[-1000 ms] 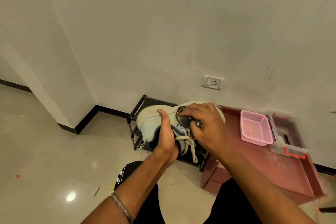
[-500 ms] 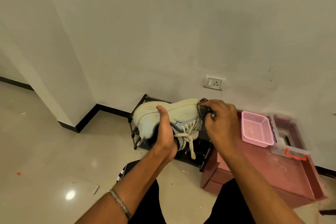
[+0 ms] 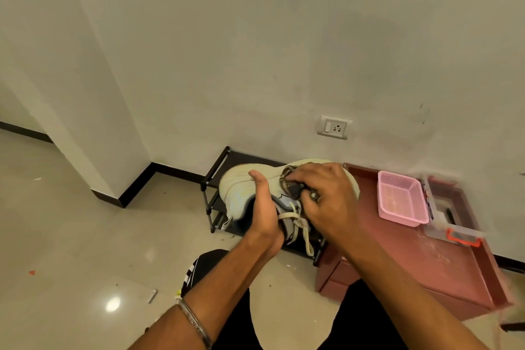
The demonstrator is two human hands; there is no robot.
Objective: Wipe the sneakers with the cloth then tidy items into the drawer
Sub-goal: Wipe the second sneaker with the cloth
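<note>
Pale tiled floor (image 3: 71, 236), white wall behind; right hand (image 3: 326, 202) fingers curl tight round a dark crumpled cloth (image 3: 291, 186), pressing it on the cream lace-up sneaker (image 3: 241, 179); left hand (image 3: 264, 207) grips that sneaker, thumb up, above the black metal shoe rack (image 3: 216, 167); pink plastic basket (image 3: 400, 199) sits on the red drawer unit (image 3: 420, 264) alongside.

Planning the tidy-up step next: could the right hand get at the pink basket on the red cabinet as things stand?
Probably yes, once free: the pink basket sits uncovered just beside the right hand, but that hand grips the cloth against the sneaker.
</note>
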